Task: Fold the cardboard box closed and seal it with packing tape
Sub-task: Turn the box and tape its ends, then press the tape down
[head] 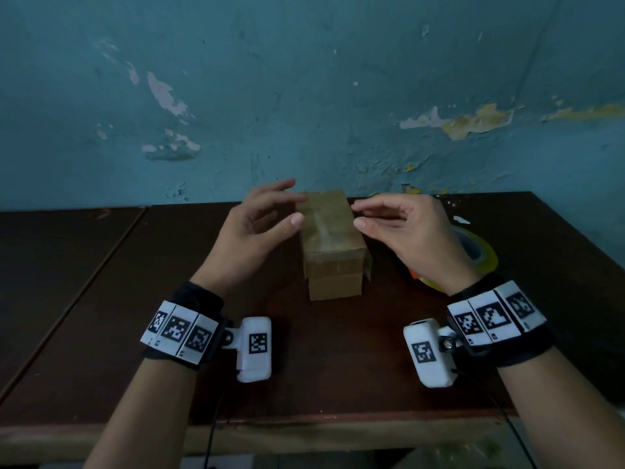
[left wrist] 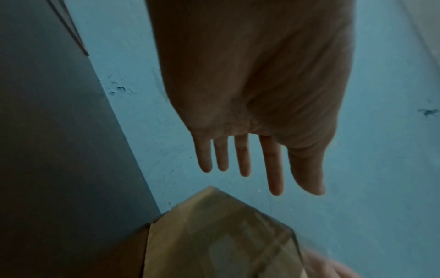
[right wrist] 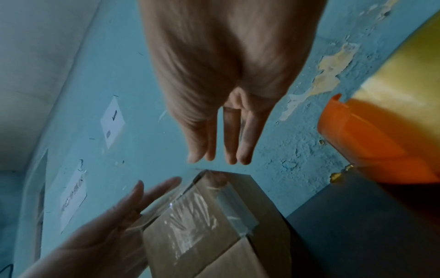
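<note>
A small brown cardboard box (head: 329,245) stands closed on the dark wooden table (head: 101,299), with shiny clear tape (right wrist: 190,212) over its top and down its near side. My left hand (head: 257,225) hovers just left of the box top, fingers straight and spread, holding nothing. My right hand (head: 399,225) hovers just right of it, fingers relaxed and empty. In the left wrist view the box (left wrist: 221,235) lies below the spread fingers (left wrist: 243,156). A roll of packing tape (head: 480,255) in an orange dispenser (right wrist: 371,139) lies behind my right wrist.
A peeling blue wall (head: 304,96) rises right behind the table. A seam (head: 84,282) splits the tabletop on the left. The table's front edge (head: 304,431) runs below my wrists. A small white scrap (head: 461,220) lies near the tape roll.
</note>
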Tool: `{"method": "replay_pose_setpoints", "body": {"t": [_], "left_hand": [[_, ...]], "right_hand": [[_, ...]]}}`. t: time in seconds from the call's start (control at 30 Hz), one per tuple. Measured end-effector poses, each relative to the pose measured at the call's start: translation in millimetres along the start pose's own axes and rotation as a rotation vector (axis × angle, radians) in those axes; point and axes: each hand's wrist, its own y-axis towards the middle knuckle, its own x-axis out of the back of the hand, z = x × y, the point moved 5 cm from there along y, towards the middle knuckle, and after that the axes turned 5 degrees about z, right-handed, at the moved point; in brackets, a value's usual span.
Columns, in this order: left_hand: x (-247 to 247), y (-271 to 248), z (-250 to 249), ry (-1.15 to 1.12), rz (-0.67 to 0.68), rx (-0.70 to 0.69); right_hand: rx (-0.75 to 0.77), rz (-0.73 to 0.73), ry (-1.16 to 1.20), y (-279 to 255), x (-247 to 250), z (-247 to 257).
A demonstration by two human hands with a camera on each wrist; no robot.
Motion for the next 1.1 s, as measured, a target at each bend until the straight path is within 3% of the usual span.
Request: {"method": "replay_pose_setpoints", "body": {"t": [0.27, 1.1], "left_hand": [[-29, 1, 1, 0.086, 0.208, 0.038], [-28, 1, 4, 0.109, 0.284, 0.017]], "right_hand": [[0.052, 0.113, 0.030, 0, -9, 1], [0.046, 0.217, 0.007, 1, -8, -2]]}}
